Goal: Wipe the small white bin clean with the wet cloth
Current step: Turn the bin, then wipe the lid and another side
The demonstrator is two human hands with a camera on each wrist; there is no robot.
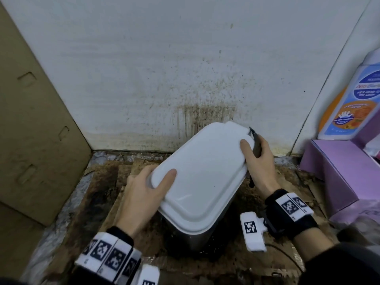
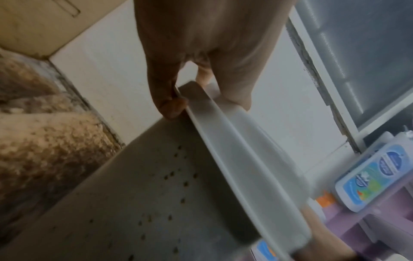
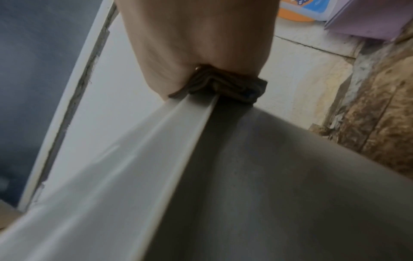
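The small white bin (image 1: 201, 177) with its lid on stands tilted over dirty brown cardboard near the wall. My left hand (image 1: 148, 184) grips the lid's near-left corner, thumb on top and fingers under the rim (image 2: 201, 113). My right hand (image 1: 257, 159) grips the far-right corner with the thumb on the lid. A dark, dirty wet cloth (image 1: 256, 145) is pressed between that hand and the bin's edge; the right wrist view shows the folded cloth (image 3: 225, 83) against the rim. The bin's side (image 2: 145, 203) carries several dark specks.
A stained white wall (image 1: 185, 79) rises just behind the bin. Brown cardboard (image 1: 30, 120) leans at the left. A purple box (image 1: 333, 173) and a blue-and-orange wash bottle (image 1: 353, 103) stand at the right. Soiled cardboard (image 1: 98, 202) covers the floor.
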